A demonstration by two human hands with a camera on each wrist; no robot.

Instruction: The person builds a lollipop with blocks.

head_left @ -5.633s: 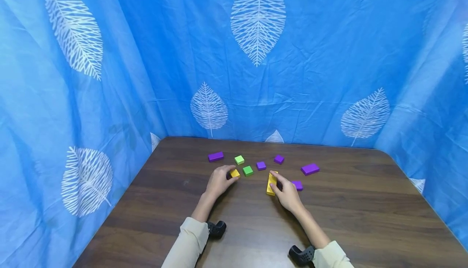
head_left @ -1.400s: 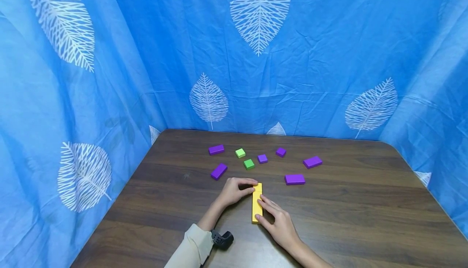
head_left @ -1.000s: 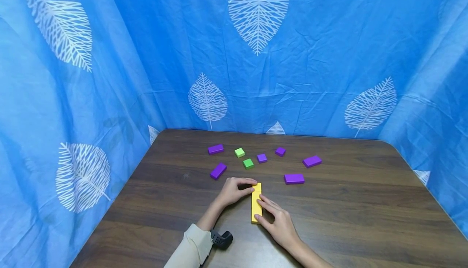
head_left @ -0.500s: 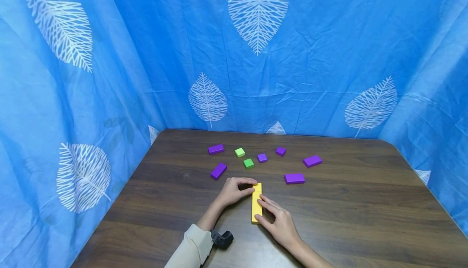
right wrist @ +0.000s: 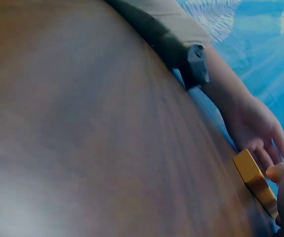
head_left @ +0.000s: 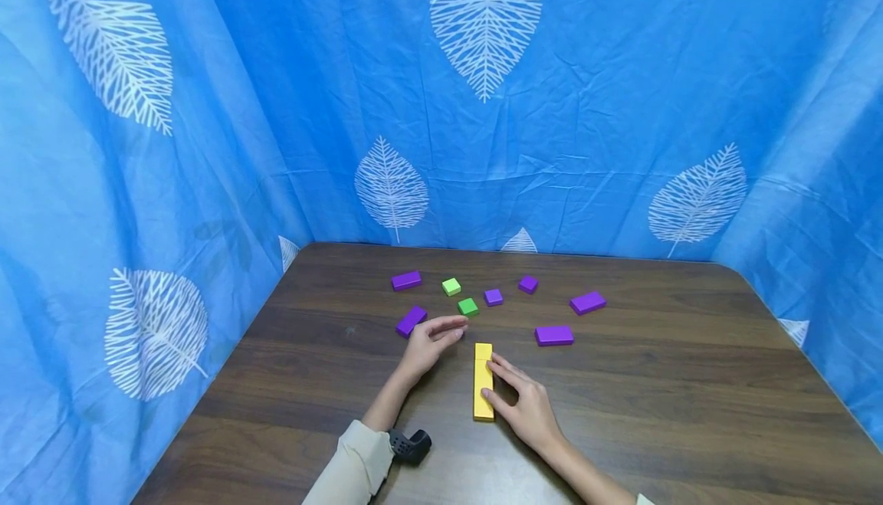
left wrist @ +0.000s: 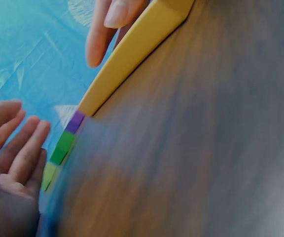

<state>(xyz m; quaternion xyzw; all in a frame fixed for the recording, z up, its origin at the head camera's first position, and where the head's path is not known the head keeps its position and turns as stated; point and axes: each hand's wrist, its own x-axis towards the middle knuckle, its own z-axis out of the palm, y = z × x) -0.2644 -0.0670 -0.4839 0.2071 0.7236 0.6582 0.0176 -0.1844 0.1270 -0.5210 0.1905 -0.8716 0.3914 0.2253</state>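
Note:
A small yellow block (head_left: 484,351) and a long yellow block (head_left: 483,390) lie end to end on the table, forming one upright strip in the head view. My right hand (head_left: 530,413) rests fingertips and thumb on the long block's right side. Lifted off the strip, my left hand (head_left: 429,345) has its fingers extended just below the green block (head_left: 467,306). It partly covers a purple block (head_left: 411,320). In the left wrist view the yellow strip (left wrist: 137,54) runs diagonally, with right-hand fingers (left wrist: 100,34) above it. The right wrist view has a yellow block end (right wrist: 249,168) beside my thumb.
A light green block (head_left: 451,286) and small purple blocks (head_left: 493,297) lie farther back. Long purple blocks (head_left: 554,336) lie to the right, another (head_left: 406,280) at back left. A blue leaf-patterned curtain (head_left: 586,106) hangs behind the brown table (head_left: 690,382).
The two yellow blocks, apart at first, came together end to end. Since half a second ago my left hand has let go and moved up-left; my right thumb has slid up the long block.

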